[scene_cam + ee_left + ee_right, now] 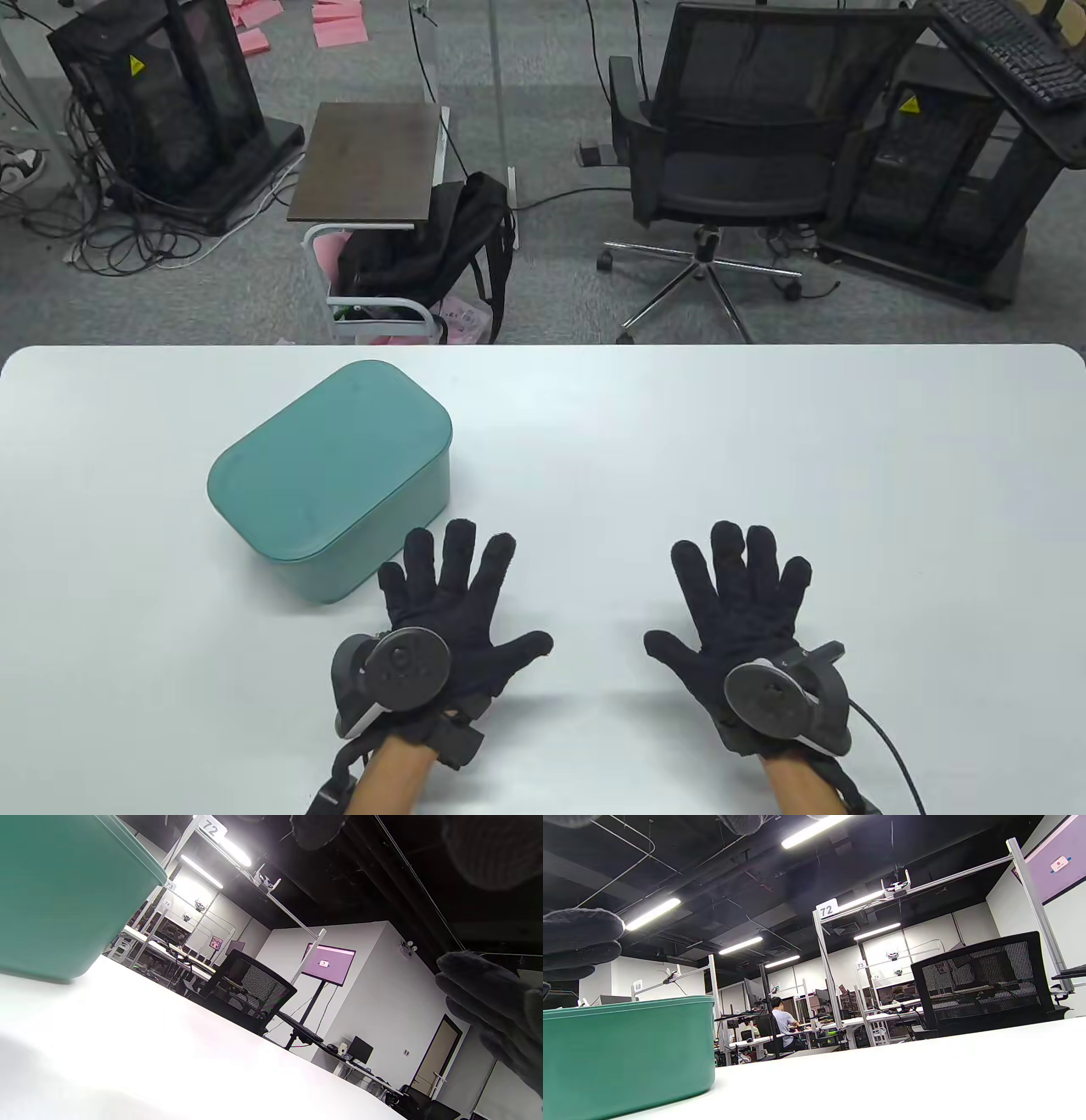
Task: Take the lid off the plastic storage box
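A teal plastic storage box (373, 526) with rounded corners stands on the white table (679, 441), left of the middle, with its teal lid (327, 454) on top. It also shows in the left wrist view (59, 899) and in the right wrist view (623, 1056). My left hand (450, 611) lies flat with fingers spread just right of the box's near corner, apart from it. My right hand (738, 594) lies flat and spread on the table, well to the right of the box. Both hands hold nothing.
Past the table's far edge stand a black office chair (738, 161), a small side table (373, 161) with a black backpack (441, 246), and black cabinets. The box and my hands are all that shows on the table.
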Tool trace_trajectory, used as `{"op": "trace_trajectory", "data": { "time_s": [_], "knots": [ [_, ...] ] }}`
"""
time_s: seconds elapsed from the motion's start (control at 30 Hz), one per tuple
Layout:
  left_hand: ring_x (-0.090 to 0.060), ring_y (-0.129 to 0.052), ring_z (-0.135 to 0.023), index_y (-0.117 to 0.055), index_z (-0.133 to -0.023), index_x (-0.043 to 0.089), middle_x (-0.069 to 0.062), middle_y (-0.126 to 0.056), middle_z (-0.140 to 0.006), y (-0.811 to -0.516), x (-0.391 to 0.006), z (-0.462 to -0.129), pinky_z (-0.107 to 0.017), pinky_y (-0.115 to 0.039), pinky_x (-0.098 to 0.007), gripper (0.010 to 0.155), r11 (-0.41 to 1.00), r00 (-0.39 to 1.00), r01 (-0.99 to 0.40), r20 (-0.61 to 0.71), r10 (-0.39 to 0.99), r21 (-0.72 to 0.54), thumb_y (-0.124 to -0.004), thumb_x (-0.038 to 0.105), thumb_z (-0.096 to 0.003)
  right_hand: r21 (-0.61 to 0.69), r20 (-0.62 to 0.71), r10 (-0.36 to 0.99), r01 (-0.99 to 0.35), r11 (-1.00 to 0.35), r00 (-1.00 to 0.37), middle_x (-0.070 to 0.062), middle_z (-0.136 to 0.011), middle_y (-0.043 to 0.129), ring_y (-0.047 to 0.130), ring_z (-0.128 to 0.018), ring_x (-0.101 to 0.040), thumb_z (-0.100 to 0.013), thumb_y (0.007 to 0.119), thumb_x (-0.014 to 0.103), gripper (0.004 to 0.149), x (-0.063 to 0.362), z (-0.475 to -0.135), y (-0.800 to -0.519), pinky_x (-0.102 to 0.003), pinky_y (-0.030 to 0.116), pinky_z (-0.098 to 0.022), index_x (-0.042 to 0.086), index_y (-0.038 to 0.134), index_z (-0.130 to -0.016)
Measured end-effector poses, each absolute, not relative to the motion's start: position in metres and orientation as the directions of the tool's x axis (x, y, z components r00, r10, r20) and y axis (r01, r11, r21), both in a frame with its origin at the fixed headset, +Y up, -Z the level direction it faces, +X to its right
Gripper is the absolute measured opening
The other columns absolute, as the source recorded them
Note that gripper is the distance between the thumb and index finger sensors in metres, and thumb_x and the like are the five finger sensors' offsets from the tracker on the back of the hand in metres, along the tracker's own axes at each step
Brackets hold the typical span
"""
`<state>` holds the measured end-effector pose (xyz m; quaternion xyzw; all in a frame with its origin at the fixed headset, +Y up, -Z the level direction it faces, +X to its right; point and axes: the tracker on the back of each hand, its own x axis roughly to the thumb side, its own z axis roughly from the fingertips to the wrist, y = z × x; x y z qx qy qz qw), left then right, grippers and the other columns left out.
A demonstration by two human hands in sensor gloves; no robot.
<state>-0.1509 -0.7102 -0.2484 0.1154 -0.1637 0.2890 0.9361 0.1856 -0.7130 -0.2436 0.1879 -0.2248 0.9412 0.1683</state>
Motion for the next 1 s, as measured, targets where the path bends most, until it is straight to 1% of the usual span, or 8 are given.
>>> {"op": "trace_trajectory", "data": {
  "time_s": [0.77,0.87,1.0],
  "knots": [
    [-0.043,-0.007,-0.108,-0.040,-0.122,0.042,-0.006,-0.020,-0.126,-0.709,-0.154,-0.250,-0.066,-0.009,-0.069,0.096,0.773,0.748,-0.626,0.360,0.558,0.102,-0.056,0.095,-0.0433,-0.351,0.410,0.246,-0.401,-0.846,-0.878,-0.015,-0.121,0.023,0.020,-0.106,-0.049,-0.050,0.049,0.080,0.083,0.189,-0.245,-0.713,-0.076,0.019,-0.064,0.030,0.032,-0.115],
    [-0.043,-0.008,-0.108,-0.040,-0.123,0.039,-0.009,-0.020,-0.126,-0.705,-0.160,-0.250,-0.067,-0.011,-0.068,0.095,0.745,0.731,-0.656,0.346,0.589,0.118,-0.056,0.092,-0.0449,-0.344,0.408,0.247,-0.399,-0.850,-0.879,-0.015,-0.121,0.024,0.020,-0.106,-0.049,-0.050,0.049,0.079,0.083,0.188,-0.246,-0.715,-0.076,0.019,-0.063,0.030,0.032,-0.115],
    [-0.043,-0.007,-0.108,-0.047,-0.122,0.035,-0.009,-0.022,-0.125,-0.696,-0.176,-0.254,-0.067,-0.009,-0.066,0.093,0.683,0.685,-0.718,0.311,0.659,0.134,-0.056,0.088,-0.0461,-0.337,0.408,0.251,-0.400,-0.852,-0.878,-0.015,-0.121,0.024,0.021,-0.106,-0.049,-0.050,0.049,0.079,0.083,0.187,-0.246,-0.715,-0.076,0.019,-0.064,0.030,0.032,-0.115]
  ]
}}
